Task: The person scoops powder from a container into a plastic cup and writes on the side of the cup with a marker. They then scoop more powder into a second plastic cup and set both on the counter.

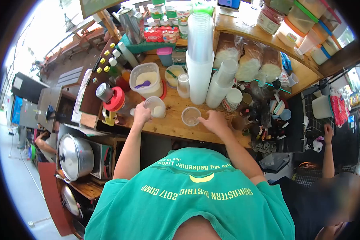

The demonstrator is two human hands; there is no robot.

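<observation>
View from above the wooden counter. The left hand is closed around a small plastic cup with white contents, held just above the counter's near edge. The right hand rests on the counter with fingers loosely extended and clamped on nothing; its fingertips lie just beside an empty clear cup, which stands upright between the two hands, and contact cannot be told. Behind the held cup stands a tub of white powder with a purple spoon in it; to its right rises a tall stack of clear cups. Bagged bread loaves line the back. At far right, another person's hand is raised.
</observation>
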